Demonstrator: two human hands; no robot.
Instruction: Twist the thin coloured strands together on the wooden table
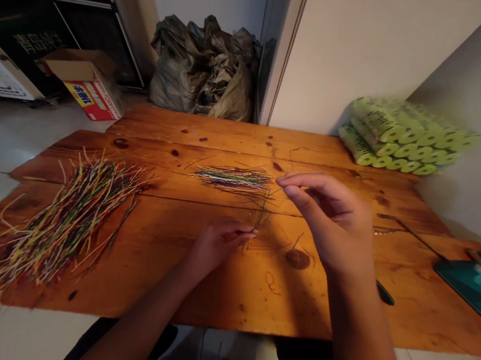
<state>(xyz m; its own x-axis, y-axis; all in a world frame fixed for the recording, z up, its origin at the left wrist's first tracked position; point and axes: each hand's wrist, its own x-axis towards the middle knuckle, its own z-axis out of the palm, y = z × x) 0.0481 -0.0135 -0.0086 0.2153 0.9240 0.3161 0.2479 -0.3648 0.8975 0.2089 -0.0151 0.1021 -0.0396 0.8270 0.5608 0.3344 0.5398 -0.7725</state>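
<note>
My left hand is closed in a pinch on a few thin coloured strands that rise from its fingertips, just above the wooden table. My right hand hovers a little higher and to the right, thumb and forefinger pinched together on the far end of a thin strand. Just beyond both hands lies a small neat bundle of coloured strands. A large loose heap of coloured strands is spread over the table's left side.
A pack of green rolls sits at the back right by the wall. A teal cutting tool lies at the right edge, with a dark pen nearby. Grey sacks and a cardboard box stand on the floor behind.
</note>
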